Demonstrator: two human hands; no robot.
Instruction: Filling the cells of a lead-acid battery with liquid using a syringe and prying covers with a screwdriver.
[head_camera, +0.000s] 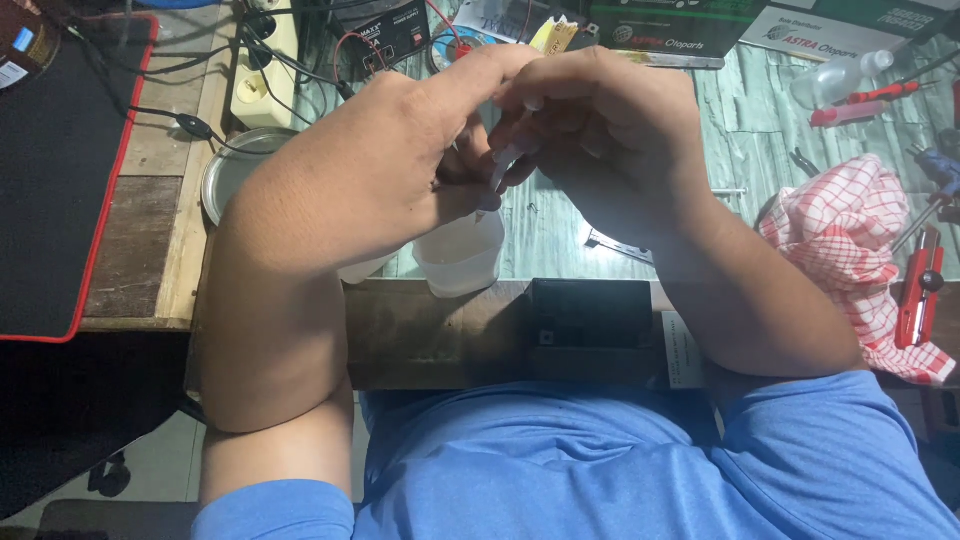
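From the head view, we see the left hand and the right hand pressed together above the desk, both pinching a small clear plastic tube whose tip points down toward a white plastic cup at the desk's near edge. A red checked cloth lies to the right, a round metal dish to the left.

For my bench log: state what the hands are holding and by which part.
Both the left hand and the right hand pinch a small whitish pointed piece by its upper end; its tip hangs free above a translucent cup.
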